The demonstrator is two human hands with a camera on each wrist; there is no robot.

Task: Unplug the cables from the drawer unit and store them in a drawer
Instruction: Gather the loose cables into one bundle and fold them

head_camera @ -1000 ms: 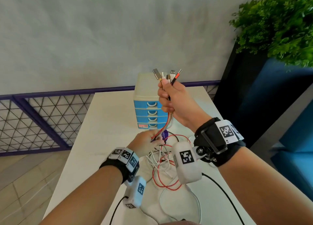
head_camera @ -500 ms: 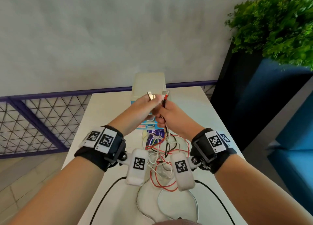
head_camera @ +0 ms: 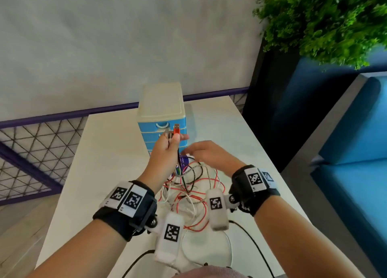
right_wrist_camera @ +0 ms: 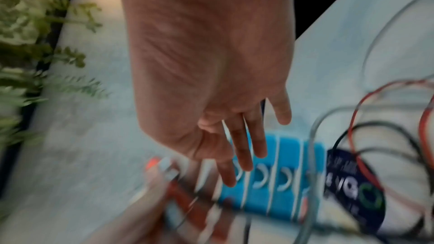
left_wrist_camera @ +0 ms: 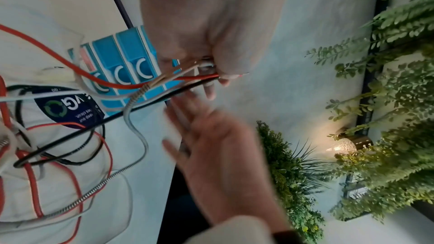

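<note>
On the white table (head_camera: 117, 152), the drawer unit (head_camera: 161, 118) stands upright, drawers shut. The left hand (head_camera: 165, 152) grips the cables (head_camera: 188, 185) bunched, plug ends up, in front of it. The right hand (head_camera: 209, 154), fingers spread and empty, lies nearer the lower handles.

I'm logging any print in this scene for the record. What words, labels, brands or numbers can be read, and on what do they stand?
"VG": white letters, seen mirrored, beside a green circling-arrows sign on the dark blue label of the white bag under the cables.
"keep our ... clean": small print below it, partly legible.
Pink sticker on the drawer unit: too blurred to read.
Wristband squares: coded patterns, no words.
</note>
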